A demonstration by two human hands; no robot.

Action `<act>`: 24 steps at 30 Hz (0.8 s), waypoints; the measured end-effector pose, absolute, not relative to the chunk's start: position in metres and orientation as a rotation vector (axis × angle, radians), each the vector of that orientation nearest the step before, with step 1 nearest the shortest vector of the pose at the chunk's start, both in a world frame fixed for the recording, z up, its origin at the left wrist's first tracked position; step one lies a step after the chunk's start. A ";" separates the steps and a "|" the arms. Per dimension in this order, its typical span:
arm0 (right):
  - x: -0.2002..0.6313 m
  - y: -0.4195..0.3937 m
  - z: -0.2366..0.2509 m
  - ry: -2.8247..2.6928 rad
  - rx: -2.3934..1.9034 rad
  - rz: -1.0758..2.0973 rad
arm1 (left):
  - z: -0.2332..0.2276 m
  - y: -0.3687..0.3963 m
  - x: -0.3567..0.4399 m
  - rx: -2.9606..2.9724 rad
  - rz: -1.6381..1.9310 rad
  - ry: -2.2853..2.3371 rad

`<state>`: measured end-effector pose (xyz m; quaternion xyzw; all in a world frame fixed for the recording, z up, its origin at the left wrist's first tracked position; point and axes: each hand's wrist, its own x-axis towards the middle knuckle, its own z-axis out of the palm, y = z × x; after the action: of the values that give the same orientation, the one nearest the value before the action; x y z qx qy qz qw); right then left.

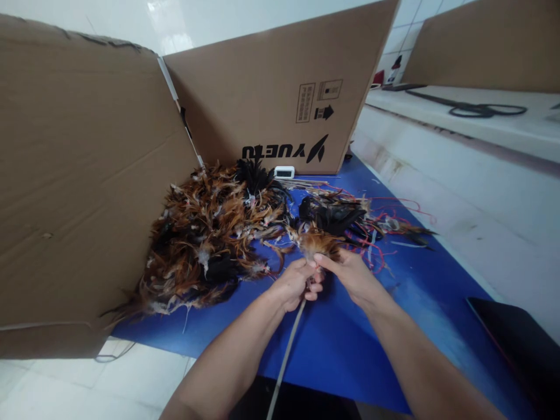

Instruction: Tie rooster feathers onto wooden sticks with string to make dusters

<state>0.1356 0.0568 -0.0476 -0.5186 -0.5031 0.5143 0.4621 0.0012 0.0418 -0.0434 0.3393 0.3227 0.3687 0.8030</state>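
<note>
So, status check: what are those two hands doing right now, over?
Left hand gripping thin stick. Right hand pinching brown feather tuft at the stick's top. Big feather pile lies left on blue mat, red strings lie right; neither is touching the hands.

A blue mat [350, 344] is seen; the feathers [205, 239] are coloured rust-brown, black and white. Black print is borne by the brown cardboard [271, 87], centre.

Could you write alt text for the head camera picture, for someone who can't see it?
Two bare hands, left hand and right hand, hold a brown feather bunch on a thin stick over a blue mat. A feather pile lies left, cardboard panels behind.
</note>
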 end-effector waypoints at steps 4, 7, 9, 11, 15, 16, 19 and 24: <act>0.134 0.053 -0.045 -1.242 -1.216 1.420 | -0.043 0.042 0.002 0.795 0.781 0.742; 0.133 0.052 -0.044 -1.237 -1.214 1.394 | -0.043 0.043 0.002 0.788 0.768 0.763; 0.133 0.053 -0.044 -1.211 -1.230 1.343 | -0.043 0.044 0.002 0.759 0.755 0.767; 0.132 0.053 -0.044 -1.194 -1.245 1.333 | -0.043 0.045 0.001 0.740 0.726 0.755; 0.132 0.055 -0.045 -1.204 -1.278 1.318 | -0.040 0.043 0.001 0.736 0.680 0.765; 0.132 0.055 -0.046 -1.202 -1.292 1.291 | -0.039 0.043 0.001 0.750 0.685 0.769; 0.134 0.058 -0.051 -1.200 -1.330 1.229 | -0.040 0.040 0.000 0.818 0.710 0.746; 0.137 0.060 -0.057 -1.190 -1.313 1.264 | -0.047 0.040 -0.001 0.859 0.680 0.672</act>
<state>0.1366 0.0599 -0.0573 -0.5342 -0.4844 0.5146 0.4639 -0.0015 0.0401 -0.0468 0.4007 0.3134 0.3173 0.8004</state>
